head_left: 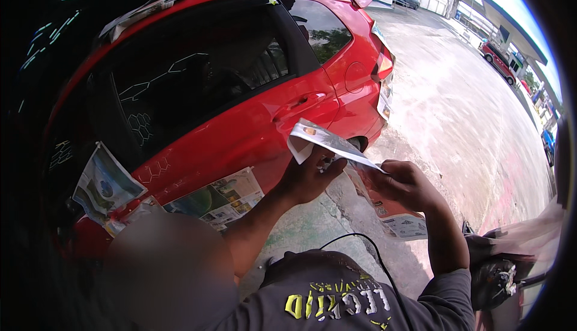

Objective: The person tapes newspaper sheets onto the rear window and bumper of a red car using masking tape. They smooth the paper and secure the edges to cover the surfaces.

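Note:
My left hand (pixel 314 175) grips the upper left part of a newspaper sheet (pixel 329 140), its fingers partly hidden beneath the paper. Something small and shiny shows by these fingers, too unclear to name. At the sheet's right edge, my right hand (pixel 409 184) pinches the paper between thumb and fingers. The sheet is held up in front of me, its upper part folded over, and printed paper hangs below my right hand. Just beyond my hands stands a red car (pixel 240 115), near its rear door and rear wheel (pixel 360 143).
Newspaper pieces cover the car's lower door (pixel 225 196), rear bumper (pixel 386 100) and roof edge (pixel 150 12). Another printed sheet (pixel 105 184) hangs at the left. A black cable (pixel 375 247) curves past my shirt. Concrete pavement (pixel 457 103) stretches right, toward a distant red vehicle (pixel 497 60).

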Tool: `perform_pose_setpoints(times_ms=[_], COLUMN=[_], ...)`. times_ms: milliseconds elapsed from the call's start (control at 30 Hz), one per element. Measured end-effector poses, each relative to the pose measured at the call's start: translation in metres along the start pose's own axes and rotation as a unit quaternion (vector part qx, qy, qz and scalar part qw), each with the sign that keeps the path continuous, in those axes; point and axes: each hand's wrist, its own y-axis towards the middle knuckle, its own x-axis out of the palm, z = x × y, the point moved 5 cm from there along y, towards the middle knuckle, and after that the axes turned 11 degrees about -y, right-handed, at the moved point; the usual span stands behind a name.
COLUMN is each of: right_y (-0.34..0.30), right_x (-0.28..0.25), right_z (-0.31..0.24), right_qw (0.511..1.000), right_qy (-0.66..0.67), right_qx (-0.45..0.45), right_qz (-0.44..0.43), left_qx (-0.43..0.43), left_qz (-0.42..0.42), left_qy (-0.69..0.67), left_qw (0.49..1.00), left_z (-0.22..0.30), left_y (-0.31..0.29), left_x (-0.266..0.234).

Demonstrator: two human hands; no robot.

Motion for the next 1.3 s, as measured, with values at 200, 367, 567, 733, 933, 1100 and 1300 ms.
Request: perform_pose_setpoints(times_ms=[200,367,567,733,933,1100,1300], right_y=[-0.023,0.026,0.088,0.105,0.06,0.0,0.099], right_x=[-0.043,-0.067,-0.056,-0.039,-0.046,-0.094,-0.034], right_z=[0.068,0.127,0.098,0.041,0.096,0.048,-0.029], right_qw=[0.973,0.83,0.748,0.724,0.745,0.747,0.831], right_qy=[0.183,0.447,0.521,0.536,0.508,-0.069,-0.381], right_qx=[0.07,-0.004,-0.092,-0.165,-0.126,-0.313,-0.334], right_qz=[0.124,0.333,0.4,0.401,0.413,0.582,0.23], left_qx=[0.034,0.014,-0.043,-0.133,-0.011,0.077,-0.033], left_qz=[0.274,0.11,-0.069,0.141,0.328,0.188,0.178], left_qy=[0.039,-0.023,0.228,0.246,0.294,0.43,0.423], left_qw=[0.96,0.994,0.97,0.95,0.898,0.88,0.888], left_z=[-0.041,0.025,0.058,0.009,0.042,0.139,0.197], left_y=[0.107,0.06,0.033,0.025,-0.011,-0.047,-0.069], left_x=[-0.085,0.033,0.116,0.078,-0.044,-0.093,-0.127])
